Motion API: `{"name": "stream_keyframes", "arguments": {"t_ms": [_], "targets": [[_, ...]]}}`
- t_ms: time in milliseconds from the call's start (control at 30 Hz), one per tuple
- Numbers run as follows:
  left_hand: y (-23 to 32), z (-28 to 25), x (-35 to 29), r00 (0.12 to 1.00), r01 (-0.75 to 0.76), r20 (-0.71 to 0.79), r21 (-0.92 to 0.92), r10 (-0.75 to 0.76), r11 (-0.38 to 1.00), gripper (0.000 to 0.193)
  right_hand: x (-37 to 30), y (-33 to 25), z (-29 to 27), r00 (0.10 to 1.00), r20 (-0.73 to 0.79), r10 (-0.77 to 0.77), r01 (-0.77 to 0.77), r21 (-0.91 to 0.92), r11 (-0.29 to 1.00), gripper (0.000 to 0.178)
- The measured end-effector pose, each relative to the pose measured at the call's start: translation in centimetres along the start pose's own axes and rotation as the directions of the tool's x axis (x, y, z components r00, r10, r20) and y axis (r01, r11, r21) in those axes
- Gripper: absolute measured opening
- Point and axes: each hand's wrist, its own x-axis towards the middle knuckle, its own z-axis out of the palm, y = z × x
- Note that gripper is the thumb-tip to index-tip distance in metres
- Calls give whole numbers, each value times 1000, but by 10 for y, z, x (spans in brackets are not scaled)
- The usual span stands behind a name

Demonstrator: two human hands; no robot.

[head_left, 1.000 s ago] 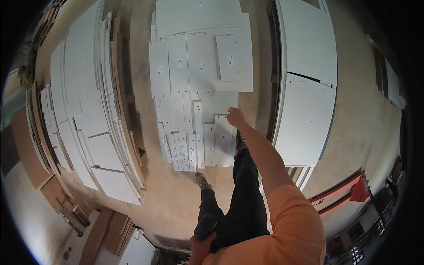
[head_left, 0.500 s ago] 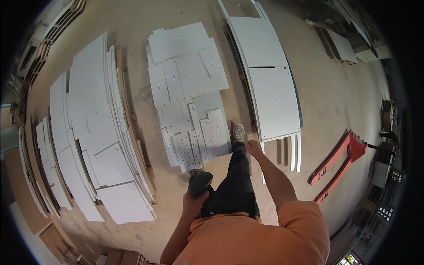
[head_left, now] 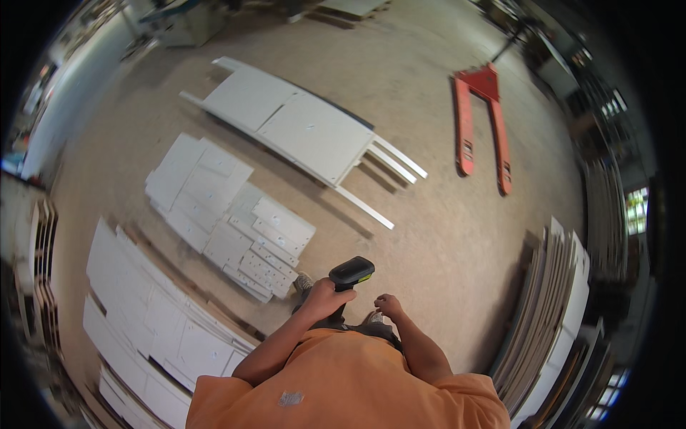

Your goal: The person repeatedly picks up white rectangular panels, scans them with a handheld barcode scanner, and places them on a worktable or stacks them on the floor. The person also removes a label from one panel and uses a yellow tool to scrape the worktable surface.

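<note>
**A broad tan-grey workshop floor [head_left: 429, 250] spreads around two bare hands**

Long stacks of flat white boards flank the hands: a big stack [head_left: 153, 314] to their left, a lower pile [head_left: 193, 179] ahead and left, a longer one [head_left: 314, 132] farther ahead, and a layered brown-and-white stack [head_left: 532, 336] to their right. A red metal pallet jack [head_left: 465, 129] stands well apart, ahead and right of them.

Just in front of the orange shirt [head_left: 343, 372], the left hand [head_left: 327, 299] is wrapped around the handle of a black handheld scanner with a yellow-green edge [head_left: 351, 269], whose head juts forward above the fist. The right hand [head_left: 388, 306] hangs near it, apart from the scanner, fingers loosely bent and nothing visible in them.

The scanner looks like hard plastic: probably light, stiff, not slippery, though a drop could damage it. The handle is the natural hold, keeping fingers off the front.

Small pale labels [head_left: 310, 127] dot the boards, too tiny to read; a grey patch [head_left: 291, 398] on the shirt is likewise illegible.
</note>
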Motion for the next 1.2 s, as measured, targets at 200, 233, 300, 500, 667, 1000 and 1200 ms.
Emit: {"name": "stream_keyframes", "arguments": {"t_ms": [200,233,300,500,667,1000,1200], "targets": [[54,210,-3,830,-47,556,160,-51,986,15,-105,137,-57,848,-525,79,225,491,841,36],[53,253,-12,787,-70,612,205,-72,976,15,-124,175,-60,802,-583,126,256,528,810,35],[57,346,-36,694,-154,716,245,-72,957,16,-169,256,-65,765,-566,306,214,673,708,32],[59,558,-128,364,-354,882,427,-299,832,25,-284,463,-30,532,-265,804,233,959,161,20],[60,701,-164,86,-518,910,388,-405,763,28,-334,564,1,396,-58,916,545,818,-184,18],[77,991,-155,-200,-719,735,339,-648,606,30,-287,583,-17,524,448,724,442,584,-681,21],[123,1156,-160,-221,-754,740,284,-636,593,30,-311,672,-129,350,281,893,636,628,-448,29]]}}
